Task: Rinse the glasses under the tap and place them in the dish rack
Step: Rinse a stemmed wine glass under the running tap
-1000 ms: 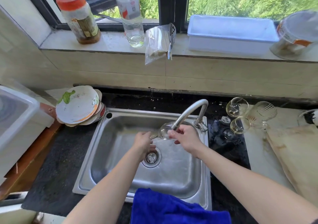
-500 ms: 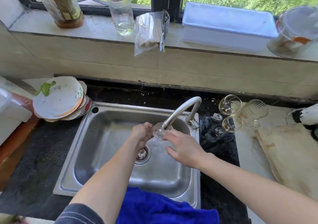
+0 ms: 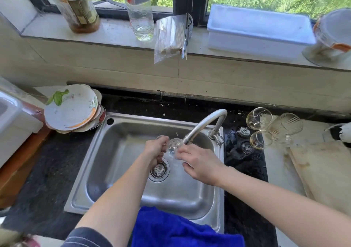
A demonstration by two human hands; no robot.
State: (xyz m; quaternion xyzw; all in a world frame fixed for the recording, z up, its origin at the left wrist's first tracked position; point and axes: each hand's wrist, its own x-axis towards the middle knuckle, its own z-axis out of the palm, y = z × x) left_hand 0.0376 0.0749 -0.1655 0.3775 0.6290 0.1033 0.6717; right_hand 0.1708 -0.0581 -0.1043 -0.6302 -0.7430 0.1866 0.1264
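A clear stemmed glass [image 3: 173, 146] lies on its side just below the spout of the curved steel tap [image 3: 204, 125], over the steel sink [image 3: 121, 163]. My left hand [image 3: 155, 150] grips its stem end. My right hand [image 3: 199, 164] holds the bowl end with its fingers around it. Three more glasses lie on the counter right of the tap: one round-bowled [image 3: 259, 118], one smaller [image 3: 259, 139], and a ribbed one [image 3: 288, 126]. No dish rack is in view that I can tell.
A stack of dirty plates [image 3: 71, 110] sits left of the sink. A blue cloth [image 3: 182, 229] hangs over the sink's front edge. A wooden board [image 3: 324, 170] lies at right. The windowsill holds bottles, a bag of chopsticks [image 3: 171, 37] and a white box [image 3: 258, 28].
The glass has stayed under the spout while both hands shifted around it; my right hand now lies lower over the bowl. The camera has swung slightly.
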